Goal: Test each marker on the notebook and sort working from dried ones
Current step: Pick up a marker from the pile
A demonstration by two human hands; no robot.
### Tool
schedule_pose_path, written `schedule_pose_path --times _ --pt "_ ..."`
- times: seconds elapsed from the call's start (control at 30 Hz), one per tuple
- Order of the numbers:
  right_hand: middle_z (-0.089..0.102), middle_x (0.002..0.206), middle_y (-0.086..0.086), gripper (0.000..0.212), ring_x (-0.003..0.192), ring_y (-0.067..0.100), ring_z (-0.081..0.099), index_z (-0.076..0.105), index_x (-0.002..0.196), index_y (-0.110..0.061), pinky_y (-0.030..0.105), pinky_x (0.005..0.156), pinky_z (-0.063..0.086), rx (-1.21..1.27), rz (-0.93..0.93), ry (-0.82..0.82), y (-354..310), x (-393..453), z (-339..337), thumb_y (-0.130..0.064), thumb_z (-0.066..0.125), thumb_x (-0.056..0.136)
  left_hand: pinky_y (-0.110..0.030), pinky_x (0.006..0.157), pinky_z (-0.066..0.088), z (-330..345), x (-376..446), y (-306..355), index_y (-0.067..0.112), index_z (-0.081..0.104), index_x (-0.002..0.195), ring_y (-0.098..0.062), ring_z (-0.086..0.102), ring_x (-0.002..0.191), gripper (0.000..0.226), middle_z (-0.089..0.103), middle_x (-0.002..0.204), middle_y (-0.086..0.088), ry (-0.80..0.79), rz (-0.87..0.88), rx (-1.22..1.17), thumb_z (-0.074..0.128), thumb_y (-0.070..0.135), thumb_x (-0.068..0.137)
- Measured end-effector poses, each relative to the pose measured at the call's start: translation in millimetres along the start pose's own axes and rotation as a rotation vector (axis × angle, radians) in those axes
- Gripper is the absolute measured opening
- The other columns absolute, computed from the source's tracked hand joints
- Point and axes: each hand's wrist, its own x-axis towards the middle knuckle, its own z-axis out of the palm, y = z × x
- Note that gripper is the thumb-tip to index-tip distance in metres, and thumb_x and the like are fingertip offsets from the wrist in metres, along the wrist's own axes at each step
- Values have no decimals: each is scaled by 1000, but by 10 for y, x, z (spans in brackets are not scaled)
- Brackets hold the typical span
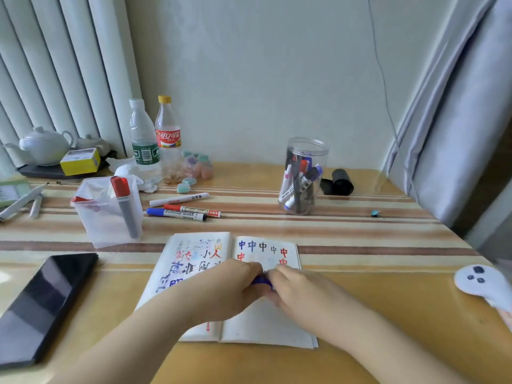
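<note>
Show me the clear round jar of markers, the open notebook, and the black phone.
clear round plastic jar of markers (302, 178), head view, on its front wall
open scribbled notebook (266, 325), head view, on the bare lower right page
black phone (44, 303), head view, middle of its screen

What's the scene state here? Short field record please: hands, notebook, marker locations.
left hand: grips one end of the blue marker
right hand: grips its other end, over the notebook
notebook: open, test marks in blue, black, red
round jar: holds many markers, far right
square tub: holds red-capped markers, left of notebook
loose markers: three lying on the table behind the notebook
phone: lying at left
</note>
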Motion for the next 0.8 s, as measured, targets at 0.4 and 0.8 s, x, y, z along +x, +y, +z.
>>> schedule_pose_path --times 0.4,0.8 --pt "64 109 2 31 99 32 59 47 110 -22 37 74 44 186 34 -73 -284 -227 0 -43 29 98 -23 61 37 254 -358 -22 33 43 69 -8 44 61 28 50 64 9 27 53 -315 36 39 96" --pt "57 117 -9 57 101 15 54 4 146 -36 32 89 43 470 322 -193 109 -335 -169 -42 33 97 -17 52 34 60 -416 -145 26 46 80 -9 44 58 23 50 68 6 109 -116 -190 39 42 95"
